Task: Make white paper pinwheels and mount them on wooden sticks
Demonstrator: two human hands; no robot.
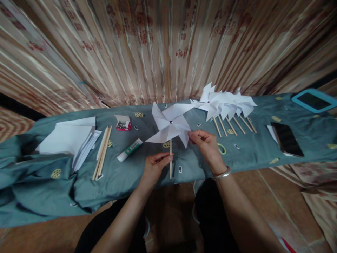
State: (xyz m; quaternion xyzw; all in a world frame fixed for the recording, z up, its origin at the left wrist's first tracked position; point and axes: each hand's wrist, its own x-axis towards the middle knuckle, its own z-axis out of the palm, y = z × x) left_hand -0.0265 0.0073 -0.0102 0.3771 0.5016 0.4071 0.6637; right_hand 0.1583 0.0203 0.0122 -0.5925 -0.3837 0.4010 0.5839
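Note:
A white paper pinwheel [172,128] with a dark shiny pin at its centre is held upright in front of me, over the cloth. My left hand [156,168] pinches its wooden stick [170,168] below the blades. The thumb and fingers of my right hand [205,144] are closed on the edge of the lower right blade. Behind and to the right, several more white pinwheels [228,102] lie overlapping in a row, their sticks pointing toward me.
A green cloth [252,154] covers the narrow table. To the left are paper sheets [65,135], wooden sticks [101,154], a glue stick [129,150] and a small red box of pins [123,124]. At right are scissors [222,149], a phone [287,138] and a blue-framed tablet [314,100]. Curtains hang behind.

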